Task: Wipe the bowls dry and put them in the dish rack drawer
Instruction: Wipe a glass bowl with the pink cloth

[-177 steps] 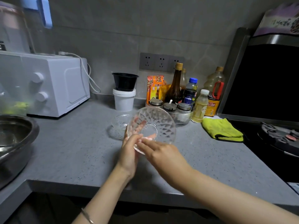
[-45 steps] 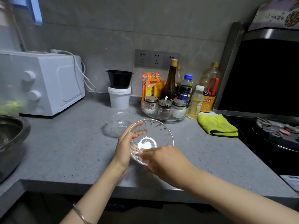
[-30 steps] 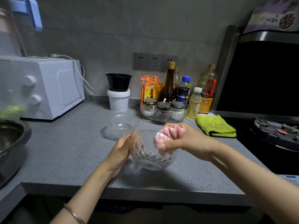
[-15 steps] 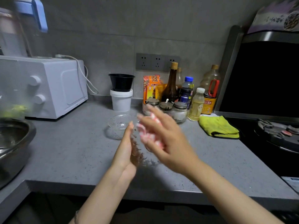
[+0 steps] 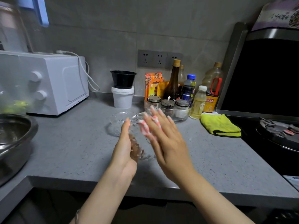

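Clear faceted glass bowl (image 5: 142, 151), matt speckled stone countertop (image 5: 72, 151).

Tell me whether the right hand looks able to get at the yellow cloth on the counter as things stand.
Probably yes, but not freely: the counter between the right hand and the yellow cloth is bare, so nothing blocks the path. The hand is busy, though, pressing a pink-and-white cloth against the glass bowl.

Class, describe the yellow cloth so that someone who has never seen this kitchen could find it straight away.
Start at the grey countertop and follow it right to where it meets the black stove. There lies the yellow cloth, folded, just in front of the pale yellow bottle. It is the only soft, bright yellow-green thing there; its neighbours are upright bottles and jars.
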`<control>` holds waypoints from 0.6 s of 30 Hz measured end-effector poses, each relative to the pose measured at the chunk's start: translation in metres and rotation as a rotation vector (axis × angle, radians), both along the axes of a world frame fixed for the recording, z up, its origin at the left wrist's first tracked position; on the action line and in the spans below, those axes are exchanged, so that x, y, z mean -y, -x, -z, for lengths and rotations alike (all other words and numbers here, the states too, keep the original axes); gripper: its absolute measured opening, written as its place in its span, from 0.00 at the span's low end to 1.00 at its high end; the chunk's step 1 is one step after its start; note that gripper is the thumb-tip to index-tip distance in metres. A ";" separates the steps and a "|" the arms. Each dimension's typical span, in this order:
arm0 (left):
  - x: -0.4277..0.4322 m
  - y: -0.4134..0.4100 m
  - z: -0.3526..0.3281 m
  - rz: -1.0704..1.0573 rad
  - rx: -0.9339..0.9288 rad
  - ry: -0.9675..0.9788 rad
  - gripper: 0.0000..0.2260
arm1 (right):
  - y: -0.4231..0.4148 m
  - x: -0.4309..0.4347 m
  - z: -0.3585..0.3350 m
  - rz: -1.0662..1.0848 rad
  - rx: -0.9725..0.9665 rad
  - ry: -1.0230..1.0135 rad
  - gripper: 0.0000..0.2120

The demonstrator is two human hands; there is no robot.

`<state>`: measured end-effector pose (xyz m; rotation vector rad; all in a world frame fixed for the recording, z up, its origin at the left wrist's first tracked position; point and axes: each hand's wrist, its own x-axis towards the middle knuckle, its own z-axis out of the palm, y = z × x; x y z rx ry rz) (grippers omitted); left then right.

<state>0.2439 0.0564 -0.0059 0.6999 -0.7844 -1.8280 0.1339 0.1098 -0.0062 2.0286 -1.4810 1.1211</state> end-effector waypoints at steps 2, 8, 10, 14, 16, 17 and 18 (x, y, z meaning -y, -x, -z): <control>0.002 -0.003 -0.004 -0.045 -0.008 0.003 0.23 | 0.003 -0.002 0.004 0.011 0.062 -0.023 0.22; 0.005 -0.005 0.001 0.036 -0.040 0.004 0.24 | -0.012 -0.007 0.016 -0.030 -0.130 0.030 0.21; 0.004 -0.004 0.001 0.040 -0.004 0.028 0.23 | -0.011 -0.003 0.005 -0.011 -0.111 0.021 0.21; 0.006 -0.005 -0.006 -0.022 0.012 0.003 0.25 | -0.002 -0.001 -0.002 0.040 0.031 -0.033 0.22; 0.010 -0.007 -0.006 -0.046 0.003 -0.010 0.23 | -0.002 -0.004 0.008 0.028 0.046 -0.060 0.22; 0.010 -0.008 -0.006 -0.049 -0.004 -0.011 0.23 | -0.004 -0.006 0.015 0.025 0.026 -0.058 0.22; 0.012 -0.009 -0.005 -0.044 -0.004 -0.002 0.22 | -0.007 -0.007 0.021 0.026 -0.017 -0.043 0.22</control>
